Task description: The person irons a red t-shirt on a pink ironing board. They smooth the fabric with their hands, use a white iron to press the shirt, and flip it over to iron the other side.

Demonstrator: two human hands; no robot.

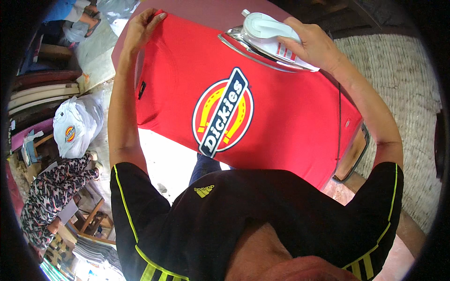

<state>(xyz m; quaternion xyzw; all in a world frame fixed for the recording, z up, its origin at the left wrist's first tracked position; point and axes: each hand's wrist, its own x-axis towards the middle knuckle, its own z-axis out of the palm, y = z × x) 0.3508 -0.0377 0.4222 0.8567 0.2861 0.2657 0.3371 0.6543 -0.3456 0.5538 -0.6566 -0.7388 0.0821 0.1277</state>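
Note:
A red T-shirt (286, 122) with a large round logo print lies spread flat over a maroon-covered table (206, 10). My right hand (315, 46) is wrapped round the handle of a white and silver clothes iron (262, 29). The iron rests on the far right part of the shirt, beyond the print, its pointed end toward the left. At the far left corner my left hand (141, 29) pinches the edge of the red cloth. A small black label (141, 90) shows near the shirt's left edge.
A dark cord (339, 122) runs down across the shirt's right side. Left on the floor sits a plastic-wrapped white bundle (77, 126), near a person in patterned trousers (51, 196). Another person's leg (89, 19) shows at the far left. Wooden boards (42, 96) are stacked there.

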